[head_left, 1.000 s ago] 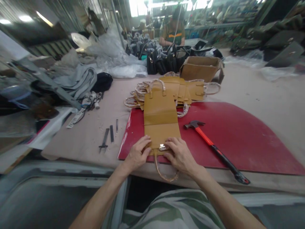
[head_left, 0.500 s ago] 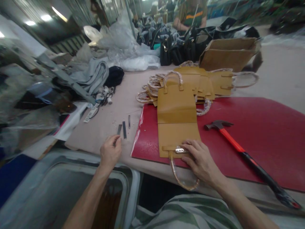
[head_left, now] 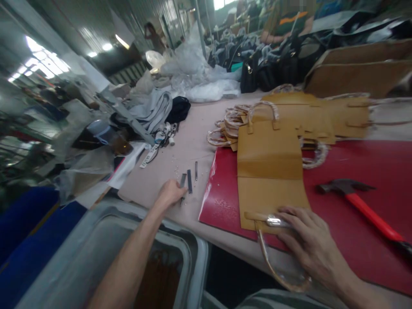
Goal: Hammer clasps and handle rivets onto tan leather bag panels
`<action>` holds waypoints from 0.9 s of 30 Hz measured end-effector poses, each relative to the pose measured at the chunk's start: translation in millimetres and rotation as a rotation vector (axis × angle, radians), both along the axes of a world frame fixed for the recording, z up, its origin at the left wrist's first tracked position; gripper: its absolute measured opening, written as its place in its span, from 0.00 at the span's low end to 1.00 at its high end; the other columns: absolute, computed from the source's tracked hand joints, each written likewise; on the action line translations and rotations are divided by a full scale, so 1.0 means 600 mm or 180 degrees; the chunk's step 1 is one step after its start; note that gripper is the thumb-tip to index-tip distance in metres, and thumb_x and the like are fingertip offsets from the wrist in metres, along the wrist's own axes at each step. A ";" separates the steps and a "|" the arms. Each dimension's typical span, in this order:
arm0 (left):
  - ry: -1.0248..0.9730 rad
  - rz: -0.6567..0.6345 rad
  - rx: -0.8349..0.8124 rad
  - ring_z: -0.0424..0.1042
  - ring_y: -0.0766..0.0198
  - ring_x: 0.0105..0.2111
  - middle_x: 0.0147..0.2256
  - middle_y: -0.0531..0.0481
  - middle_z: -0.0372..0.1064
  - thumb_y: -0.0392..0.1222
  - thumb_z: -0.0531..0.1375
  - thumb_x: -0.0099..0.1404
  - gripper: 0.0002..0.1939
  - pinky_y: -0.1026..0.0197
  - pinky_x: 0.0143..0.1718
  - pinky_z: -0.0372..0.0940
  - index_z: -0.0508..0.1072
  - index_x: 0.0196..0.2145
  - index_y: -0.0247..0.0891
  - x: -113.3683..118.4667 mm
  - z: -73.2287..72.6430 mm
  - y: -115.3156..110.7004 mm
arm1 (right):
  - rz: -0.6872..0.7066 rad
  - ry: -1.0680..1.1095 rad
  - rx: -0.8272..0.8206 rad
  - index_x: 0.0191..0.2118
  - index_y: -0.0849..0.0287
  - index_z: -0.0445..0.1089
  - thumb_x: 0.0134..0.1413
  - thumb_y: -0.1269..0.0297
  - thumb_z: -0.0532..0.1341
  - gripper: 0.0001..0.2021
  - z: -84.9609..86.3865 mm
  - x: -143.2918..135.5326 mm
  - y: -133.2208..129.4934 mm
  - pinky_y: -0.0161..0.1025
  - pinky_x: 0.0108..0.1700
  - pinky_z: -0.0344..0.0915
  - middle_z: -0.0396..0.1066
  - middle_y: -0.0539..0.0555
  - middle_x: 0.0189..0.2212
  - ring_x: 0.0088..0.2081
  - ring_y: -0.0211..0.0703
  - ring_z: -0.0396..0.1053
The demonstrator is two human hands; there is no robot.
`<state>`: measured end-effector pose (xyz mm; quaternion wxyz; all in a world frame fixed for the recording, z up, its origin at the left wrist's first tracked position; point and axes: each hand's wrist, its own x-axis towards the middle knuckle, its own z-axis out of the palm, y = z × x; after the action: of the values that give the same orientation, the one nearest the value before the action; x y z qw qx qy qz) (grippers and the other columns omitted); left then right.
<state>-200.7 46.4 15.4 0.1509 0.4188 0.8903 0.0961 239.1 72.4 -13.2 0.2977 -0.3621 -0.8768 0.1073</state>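
A tan leather bag panel (head_left: 272,184) with a plastic-wrapped loop handle at each end lies over the red board (head_left: 219,201). My right hand (head_left: 309,240) is at its near end, fingers closed on a shiny silver metal fitting (head_left: 277,221) by the strap. To the left, my left hand (head_left: 172,192) pinches a thin dark metal strip (head_left: 183,179) at the table surface; both its ends show past my fingers. Beside it lie another flat dark bar (head_left: 189,181) and a slim metal rod (head_left: 196,171).
A claw hammer (head_left: 363,199) with a red-and-black handle lies on the board. Behind are stacked tan panels (head_left: 331,113), a cardboard box (head_left: 354,71), black bags (head_left: 249,77) and clear plastic (head_left: 206,88). A grey tub (head_left: 198,257) stands below the table edge. Another person is across the table.
The view has swung left, so the table things appear farther right. My left hand has turned, its fingers now over the middle of the metal strip. My right hand stays at the fitting.
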 end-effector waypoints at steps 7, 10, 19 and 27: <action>-0.1331 0.0077 0.0192 0.72 0.61 0.22 0.19 0.51 0.70 0.49 0.64 0.50 0.12 0.63 0.23 0.65 0.70 0.24 0.38 -0.011 0.012 -0.017 | -0.0084 -0.0005 -0.0387 0.52 0.55 0.69 0.62 0.63 0.59 0.13 0.021 -0.006 -0.020 0.57 0.57 0.61 0.70 0.60 0.52 0.53 0.55 0.65; -0.2559 0.0396 0.1273 0.75 0.60 0.27 0.27 0.47 0.76 0.53 0.68 0.47 0.20 0.61 0.27 0.71 0.74 0.31 0.35 0.023 0.029 -0.040 | -0.0068 0.0004 -0.0441 0.52 0.56 0.68 0.62 0.64 0.59 0.13 0.024 -0.008 -0.022 0.57 0.58 0.59 0.70 0.60 0.53 0.54 0.55 0.65; -0.2763 -0.0491 0.2701 0.80 0.60 0.37 0.37 0.46 0.79 0.45 0.67 0.62 0.14 0.57 0.42 0.76 0.71 0.42 0.37 0.235 -0.010 -0.052 | -0.0058 -0.0064 -0.0506 0.53 0.56 0.69 0.62 0.62 0.58 0.15 0.028 -0.009 -0.021 0.58 0.60 0.57 0.70 0.61 0.53 0.54 0.55 0.65; -0.1568 -0.1586 0.2805 0.78 0.59 0.45 0.44 0.47 0.78 0.34 0.63 0.65 0.11 0.53 0.51 0.73 0.76 0.45 0.39 0.226 -0.018 -0.084 | 0.0023 -0.0045 -0.0438 0.53 0.57 0.68 0.64 0.60 0.58 0.15 0.027 -0.009 -0.019 0.58 0.60 0.57 0.70 0.61 0.52 0.55 0.55 0.65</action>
<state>-64.9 -4.2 4.7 0.1832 0.6050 0.5787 0.5153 233.6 60.8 2.7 0.2655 -0.3792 -0.8707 0.1659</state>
